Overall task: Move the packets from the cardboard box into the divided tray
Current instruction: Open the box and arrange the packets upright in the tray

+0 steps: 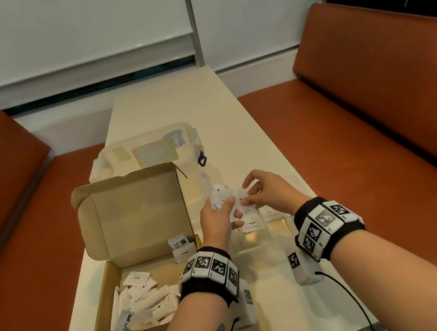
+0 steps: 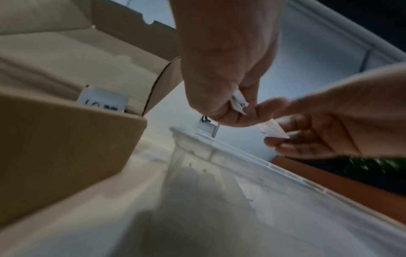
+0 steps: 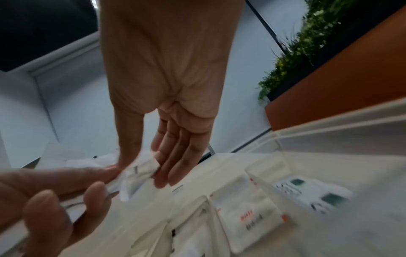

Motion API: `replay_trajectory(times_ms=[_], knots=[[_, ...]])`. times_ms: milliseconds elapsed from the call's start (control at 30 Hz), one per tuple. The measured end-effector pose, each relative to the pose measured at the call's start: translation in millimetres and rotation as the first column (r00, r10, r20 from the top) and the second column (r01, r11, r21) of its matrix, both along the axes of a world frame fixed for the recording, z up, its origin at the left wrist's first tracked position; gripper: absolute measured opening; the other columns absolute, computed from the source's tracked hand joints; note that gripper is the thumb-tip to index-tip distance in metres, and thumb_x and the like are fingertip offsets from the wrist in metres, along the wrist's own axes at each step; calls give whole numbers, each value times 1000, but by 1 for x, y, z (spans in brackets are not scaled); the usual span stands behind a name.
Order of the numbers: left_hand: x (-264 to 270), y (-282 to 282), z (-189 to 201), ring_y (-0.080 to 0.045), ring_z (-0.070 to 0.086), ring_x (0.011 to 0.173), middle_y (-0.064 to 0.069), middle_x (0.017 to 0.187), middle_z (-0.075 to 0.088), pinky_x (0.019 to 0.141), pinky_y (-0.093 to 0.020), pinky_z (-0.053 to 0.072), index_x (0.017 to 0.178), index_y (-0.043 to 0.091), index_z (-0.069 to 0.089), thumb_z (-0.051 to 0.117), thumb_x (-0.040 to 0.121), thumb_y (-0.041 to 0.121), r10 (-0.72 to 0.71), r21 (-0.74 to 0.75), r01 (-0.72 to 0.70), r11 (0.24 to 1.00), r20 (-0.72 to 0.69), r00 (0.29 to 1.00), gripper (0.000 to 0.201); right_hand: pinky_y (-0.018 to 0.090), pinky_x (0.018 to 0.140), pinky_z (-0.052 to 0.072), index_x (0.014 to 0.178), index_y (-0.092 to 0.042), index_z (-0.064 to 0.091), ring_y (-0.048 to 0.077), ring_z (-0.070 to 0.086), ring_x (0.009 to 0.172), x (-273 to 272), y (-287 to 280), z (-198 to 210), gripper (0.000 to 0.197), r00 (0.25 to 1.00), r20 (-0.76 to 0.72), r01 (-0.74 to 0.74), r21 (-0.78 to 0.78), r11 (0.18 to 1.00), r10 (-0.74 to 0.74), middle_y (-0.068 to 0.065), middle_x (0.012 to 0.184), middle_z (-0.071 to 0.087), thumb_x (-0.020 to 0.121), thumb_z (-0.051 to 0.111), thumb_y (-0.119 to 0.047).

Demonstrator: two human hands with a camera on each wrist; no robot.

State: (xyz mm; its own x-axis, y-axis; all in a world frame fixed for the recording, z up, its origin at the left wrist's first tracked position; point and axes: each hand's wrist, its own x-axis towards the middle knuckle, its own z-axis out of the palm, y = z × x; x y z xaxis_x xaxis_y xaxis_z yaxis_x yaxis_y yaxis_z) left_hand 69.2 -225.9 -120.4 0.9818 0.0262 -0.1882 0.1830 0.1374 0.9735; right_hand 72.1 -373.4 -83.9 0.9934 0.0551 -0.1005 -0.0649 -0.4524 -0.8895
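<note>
- Two hands meet above the divided tray (image 1: 278, 230), just right of the cardboard box (image 1: 135, 232).
- Left hand (image 1: 218, 218) is curled round a small bunch of white packets (image 1: 221, 197), gripped upright over the tray's box-side edge.
- Right hand (image 1: 268, 190) pinches one packet (image 3: 140, 171) between thumb and fingertips, drawing it from that bunch; its other fingers lie fairly straight.
- Several packets already lie flat in the tray's compartments, directly below the hands; many more are heaped in the box's near end (image 1: 145, 301).
- What matters next, I judge: the pinched packet sits straight above the tray, so the right hand, the nearer one to the open compartments, need only lower it.
- Which compartment lies beneath it I cannot tell.
- Beyond the box rests a clear lidded container (image 1: 147, 151).
</note>
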Motion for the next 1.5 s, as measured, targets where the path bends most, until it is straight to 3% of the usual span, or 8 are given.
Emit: replay_trajectory(times_ms=[100, 200, 300, 500, 700, 1300, 1367, 1500], knots=[[0, 0, -4, -15, 60, 57, -9, 91, 62, 44, -22, 51, 110, 10, 56, 58, 93, 11, 62, -47, -62, 997, -1, 998, 17, 23, 64, 56, 83, -9, 62, 19, 63, 65, -1, -3, -5, 11, 999, -3, 34, 62, 998, -34, 6, 72, 66, 81, 72, -5], [-1, 3, -11, -14, 60, 56, -6, 91, 62, 44, -22, 51, 108, 14, 56, 59, 92, 12, 142, -89, -141, 986, 6, 990, 16, 13, 61, 43, 88, -9, 70, 10, 58, 71, 3, -9, -7, 5, 998, 60, 37, -168, 985, -27, -1, 76, 65, 84, 69, -11], [-1, 7, -19, -13, 60, 56, -6, 95, 62, 44, -21, 51, 112, 15, 55, 59, 92, 12, 226, -132, -226, 965, -14, 974, 20, 18, 71, 38, 94, -13, 74, 11, 58, 83, 6, -6, -12, 12, 994, 0, -96, -440, 893, 107, -2, 88, 69, 85, 66, -14], [-1, 6, -25, -8, 60, 50, -2, 89, 62, 44, -22, 51, 122, 10, 53, 59, 92, 12, 222, -110, -221, 969, -4, 975, 31, 25, 72, 42, 86, -15, 71, 21, 58, 95, 5, 9, -35, 12, 990, 11, -101, -643, 759, 141, 5, 93, 69, 83, 61, -10], [-6, 6, -24, -12, 58, 54, -4, 88, 60, 45, -24, 51, 91, 23, 57, 57, 94, 13, 174, -34, -172, 984, 49, 984, 10, 27, 73, 38, 94, -16, 69, 23, 48, 101, 2, 14, -53, 15, 973, 68, -95, -751, 654, 220, 3, 99, 64, 91, 54, -14], [-9, 8, -23, -14, 62, 57, -8, 88, 61, 49, -27, 54, 98, 18, 59, 59, 93, 12, 48, -123, -47, 991, 6, 999, 8, 30, 75, 44, 91, -15, 63, 21, 52, 96, -8, 20, -60, 11, 989, 70, -54, -644, 763, 129, 4, 94, 65, 88, 54, -12], [-9, 8, -21, -13, 62, 56, -9, 87, 61, 48, -26, 53, 105, 12, 58, 60, 92, 10, 14, -131, -16, 991, -18, 1000, 14, 30, 77, 46, 95, -14, 66, 19, 56, 91, -8, 19, -57, 13, 990, 137, 38, -531, 846, 41, 2, 92, 67, 89, 55, -16], [-8, 10, -16, -15, 68, 59, -10, 87, 65, 47, -25, 54, 113, 5, 56, 64, 88, 6, -66, -141, 54, 989, -82, 994, 26, 22, 66, 41, 84, -16, 68, 6, 56, 67, -8, 17, -44, 15, 960, 174, 228, -41, 973, -218, -4, 76, 68, 92, 57, -23]])
